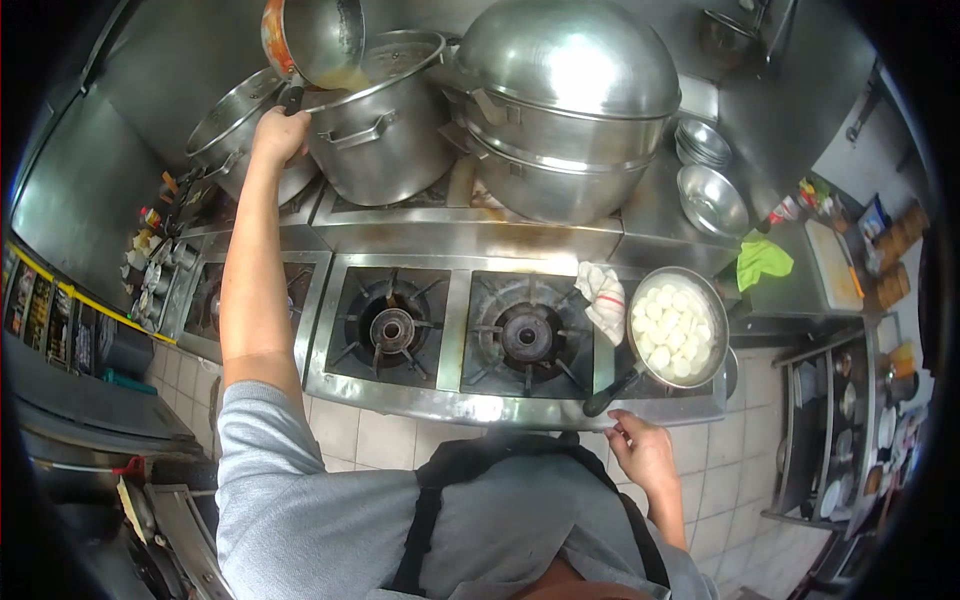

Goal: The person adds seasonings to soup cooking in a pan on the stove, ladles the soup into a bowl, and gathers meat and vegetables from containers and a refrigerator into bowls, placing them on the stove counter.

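My left hand (281, 135) is stretched far forward, wrapped round the dark handle of a saucepan (325, 40). That saucepan is tilted over the rim of a tall stockpot (385, 150), with yellowish liquid at its lower lip. My right hand (640, 447) hangs at the stove's front edge, fingers loosely bent and apart, holding nothing. Just above it is the black handle of a frying pan (675, 328) filled with pale, rounded white pieces whose kind I cannot make out. A white cloth with a red stripe (603, 300) lies against the pan's left side.
Two bare burners (392, 330) lie before me. Another stockpot (235, 120) stands back left. A large domed steamer (570, 120) fills the back middle. Metal bowls (712, 200) and a green cloth (763, 262) are at right, beside a cutting board (832, 265).
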{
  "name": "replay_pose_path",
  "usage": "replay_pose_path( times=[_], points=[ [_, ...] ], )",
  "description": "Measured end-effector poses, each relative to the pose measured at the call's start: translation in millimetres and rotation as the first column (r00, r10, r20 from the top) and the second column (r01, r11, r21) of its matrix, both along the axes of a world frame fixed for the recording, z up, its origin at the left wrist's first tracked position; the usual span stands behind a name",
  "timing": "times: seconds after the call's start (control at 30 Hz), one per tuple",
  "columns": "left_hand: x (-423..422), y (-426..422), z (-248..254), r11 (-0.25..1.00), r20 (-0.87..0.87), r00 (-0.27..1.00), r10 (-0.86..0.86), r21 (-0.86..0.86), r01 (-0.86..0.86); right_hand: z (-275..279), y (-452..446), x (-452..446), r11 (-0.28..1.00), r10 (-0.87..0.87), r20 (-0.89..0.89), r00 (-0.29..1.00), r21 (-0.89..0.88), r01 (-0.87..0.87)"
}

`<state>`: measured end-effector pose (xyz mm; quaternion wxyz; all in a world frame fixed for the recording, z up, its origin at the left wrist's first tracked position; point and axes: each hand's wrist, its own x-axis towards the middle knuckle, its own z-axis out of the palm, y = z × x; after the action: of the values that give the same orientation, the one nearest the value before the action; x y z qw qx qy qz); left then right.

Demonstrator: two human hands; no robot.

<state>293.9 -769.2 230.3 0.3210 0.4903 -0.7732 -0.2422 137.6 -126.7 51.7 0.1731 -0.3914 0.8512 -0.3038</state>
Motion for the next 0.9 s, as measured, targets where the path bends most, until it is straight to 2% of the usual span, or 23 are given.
replay_pose_path(
  times=[0.03, 0.1, 0.13, 0.2, 0.23, 0.3, 0.37, 0.4, 0.43, 0.5, 0.57, 0.63, 0.7, 0.77, 0.83, 0.9],
  points=[
    [-4, 17, 6, 1.0, 0.002, 1.0, -0.007, 0.002, 0.007, -1, 1, 2, 1.0, -0.008, -0.005, 1.0, -0.011, 0.008],
    [-7, 48, 18, 0.982, 0.231, 0.962, 0.144, -0.152, -0.11, 2, 1, 6, 1.0, -0.017, -0.008, 1.0, -0.004, 0.017],
    [-5, 42, 11, 0.983, 0.232, 0.962, 0.143, -0.149, -0.11, 3, 1, 8, 1.0, -0.019, -0.013, 1.0, 0.003, 0.019],
    [2, 31, -2, 0.877, 0.299, 0.92, 0.254, -0.471, -0.089, 2, 0, 10, 1.0, -0.02, -0.008, 1.0, 0.014, 0.02],
    [5, 30, -4, 0.881, 0.303, 0.916, 0.262, -0.463, -0.098, 2, -2, 11, 1.0, -0.018, -0.002, 1.0, 0.023, 0.018],
    [15, 33, -10, 0.914, 0.261, 0.939, 0.226, -0.39, -0.111, 1, -7, 12, 0.999, 0.006, -0.021, 1.0, 0.049, -0.005],
    [38, 40, -18, 0.933, 0.12, 0.982, 0.145, -0.346, -0.095, 0, -12, 11, 0.994, 0.06, -0.024, 0.998, 0.091, -0.057],
    [56, 37, -26, 0.933, 0.018, 0.992, 0.122, -0.344, -0.108, -2, -16, 9, 0.994, 0.092, -0.066, 0.994, 0.071, -0.087],
    [76, 50, -27, 0.975, -0.06, 0.996, 0.069, -0.209, -0.081, -4, -18, 8, 0.992, 0.123, -0.1, 0.987, 0.055, -0.118],
    [123, 67, -46, 0.992, -0.296, 0.954, -0.044, -0.128, 0.006, -4, -26, 4, 0.985, 0.153, -0.092, 0.984, 0.096, -0.144],
    [160, 125, -53, 0.995, -0.503, 0.86, 0.08, 0.085, -0.043, -4, -33, 3, 0.988, 0.15, -0.063, 0.987, 0.041, -0.148],
    [201, 155, -80, 0.98, -0.603, 0.776, 0.185, 0.174, -0.098, -4, -40, -1, 0.986, 0.165, -0.055, 0.985, 0.039, -0.163],
    [242, 174, -121, 0.96, -0.505, 0.819, 0.271, 0.203, -0.192, -4, -43, -3, 0.982, 0.186, -0.043, 0.982, 0.031, -0.185],
    [267, 193, -165, 0.903, -0.434, 0.807, 0.4, 0.339, -0.265, -5, -47, -5, 0.981, 0.192, -0.052, 0.98, 0.048, -0.189],
    [287, 206, -219, 0.842, -0.369, 0.804, 0.467, 0.464, -0.276, -2, -55, -5, 0.979, 0.2, -0.067, 0.977, 0.047, -0.197],
    [287, 229, -269, 0.769, -0.353, 0.791, 0.499, 0.601, -0.217, 3, -60, -5, 0.958, 0.269, -0.07, 0.961, 0.125, -0.259]
  ],
)
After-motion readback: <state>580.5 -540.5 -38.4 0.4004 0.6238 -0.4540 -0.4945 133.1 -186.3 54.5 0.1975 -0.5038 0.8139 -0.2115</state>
